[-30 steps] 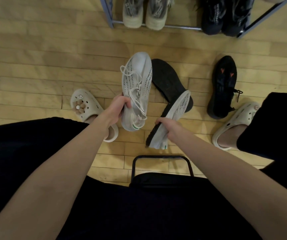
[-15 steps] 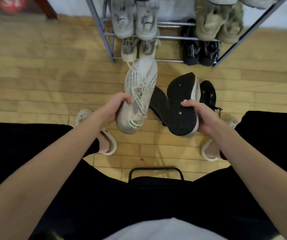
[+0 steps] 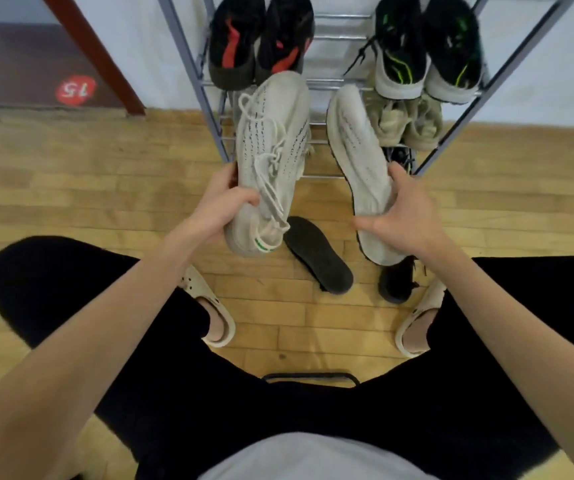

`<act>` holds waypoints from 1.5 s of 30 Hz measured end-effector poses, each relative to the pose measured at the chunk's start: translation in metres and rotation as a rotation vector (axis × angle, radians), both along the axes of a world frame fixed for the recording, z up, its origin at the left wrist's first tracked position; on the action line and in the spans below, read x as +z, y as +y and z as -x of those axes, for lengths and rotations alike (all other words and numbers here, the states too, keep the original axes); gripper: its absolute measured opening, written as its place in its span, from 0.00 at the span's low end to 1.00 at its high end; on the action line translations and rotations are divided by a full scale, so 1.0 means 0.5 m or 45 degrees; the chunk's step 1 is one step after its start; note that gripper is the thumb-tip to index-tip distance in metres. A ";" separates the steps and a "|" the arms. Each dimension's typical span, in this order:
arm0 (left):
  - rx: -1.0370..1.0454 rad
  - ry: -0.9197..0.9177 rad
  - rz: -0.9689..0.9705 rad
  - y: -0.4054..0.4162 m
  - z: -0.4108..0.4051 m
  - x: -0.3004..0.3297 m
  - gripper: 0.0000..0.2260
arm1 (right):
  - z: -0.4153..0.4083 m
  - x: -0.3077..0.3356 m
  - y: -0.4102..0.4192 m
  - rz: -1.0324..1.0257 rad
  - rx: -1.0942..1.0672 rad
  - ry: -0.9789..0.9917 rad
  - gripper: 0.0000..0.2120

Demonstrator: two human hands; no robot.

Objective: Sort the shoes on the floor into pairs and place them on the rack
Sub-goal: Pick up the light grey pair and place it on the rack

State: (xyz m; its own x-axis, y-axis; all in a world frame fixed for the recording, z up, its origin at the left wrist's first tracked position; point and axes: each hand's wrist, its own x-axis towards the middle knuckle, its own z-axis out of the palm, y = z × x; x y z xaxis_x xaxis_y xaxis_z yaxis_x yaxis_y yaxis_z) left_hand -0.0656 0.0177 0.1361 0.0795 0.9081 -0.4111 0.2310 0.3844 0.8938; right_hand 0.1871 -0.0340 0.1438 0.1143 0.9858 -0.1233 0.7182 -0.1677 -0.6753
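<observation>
My left hand (image 3: 221, 211) grips a white knit sneaker (image 3: 271, 150) by its heel, laces up, toe pointing at the metal shoe rack (image 3: 209, 109). My right hand (image 3: 401, 213) holds the matching white sneaker (image 3: 358, 147) near its heel, turned on its side. Both are in the air just in front of the rack. Two black shoes lie on the wooden floor below: one sole-up (image 3: 318, 254), one (image 3: 396, 282) partly hidden under my right hand. The rack holds a black-and-red pair (image 3: 261, 39), a black-and-green pair (image 3: 424, 46) and a beige pair (image 3: 407, 121).
I sit on a dark stool (image 3: 310, 377) with my legs apart, beige clogs (image 3: 214, 313) on my feet. A red sticker with a number (image 3: 76, 90) is on the dark panel at the back left. A white wall stands behind the rack.
Both hands have lifted the white sneakers up and forward toward the rack. The right sneaker has turned from sole-up onto its side. The view has tilted up, showing higher rack shelves.
</observation>
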 end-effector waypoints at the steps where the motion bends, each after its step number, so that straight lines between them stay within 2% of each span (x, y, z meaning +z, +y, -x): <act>1: 0.013 0.034 -0.074 0.011 0.001 0.023 0.28 | 0.003 0.021 0.013 -0.070 -0.006 -0.174 0.34; 3: 0.028 0.100 -0.204 0.027 0.005 0.065 0.28 | 0.008 0.064 0.039 -0.175 -0.043 -0.353 0.35; 5: 0.053 0.098 -0.294 0.039 0.013 0.100 0.25 | 0.016 0.110 0.061 -0.258 -0.081 -0.378 0.35; 9: 0.206 -0.051 -0.441 0.062 0.028 0.177 0.21 | 0.032 0.185 0.084 -0.400 -0.135 -0.432 0.35; 14: 0.172 0.003 -0.631 0.084 0.038 0.253 0.14 | 0.056 0.261 0.119 -0.491 -0.178 -0.388 0.36; 19: 0.275 0.063 -0.598 0.130 0.034 0.296 0.18 | 0.070 0.307 0.177 -0.416 -0.158 -0.266 0.38; 22: 0.344 0.024 -0.535 0.171 0.035 0.322 0.21 | 0.070 0.315 0.229 -0.315 -0.101 -0.272 0.32; 24: 0.364 -0.054 -0.491 0.206 0.036 0.338 0.17 | 0.069 0.315 0.272 -0.262 -0.079 -0.322 0.28; 26: 0.371 -0.085 -0.471 0.243 0.032 0.353 0.06 | 0.071 0.317 0.317 -0.217 -0.065 -0.365 0.26; 27: 0.371 -0.084 -0.466 0.263 0.030 0.358 0.03 | 0.073 0.318 0.341 -0.199 -0.060 -0.392 0.25; 32: 0.374 -0.119 -0.396 0.386 0.032 0.356 0.08 | 0.093 0.318 0.470 -0.120 -0.037 -0.527 0.25; 35: 0.421 -0.229 -0.346 0.448 0.034 0.343 0.06 | 0.110 0.319 0.538 -0.112 -0.008 -0.639 0.23; 38: 0.379 -0.296 -0.362 0.497 0.037 0.325 0.16 | 0.128 0.316 0.585 -0.139 -0.012 -0.762 0.20; 40: 0.365 -0.294 -0.357 0.515 0.035 0.317 0.18 | 0.139 0.313 0.607 -0.127 -0.010 -0.832 0.18; 45: 0.432 -0.129 -0.351 0.521 0.025 0.304 0.05 | 0.145 0.296 0.614 -0.115 0.071 -0.937 0.15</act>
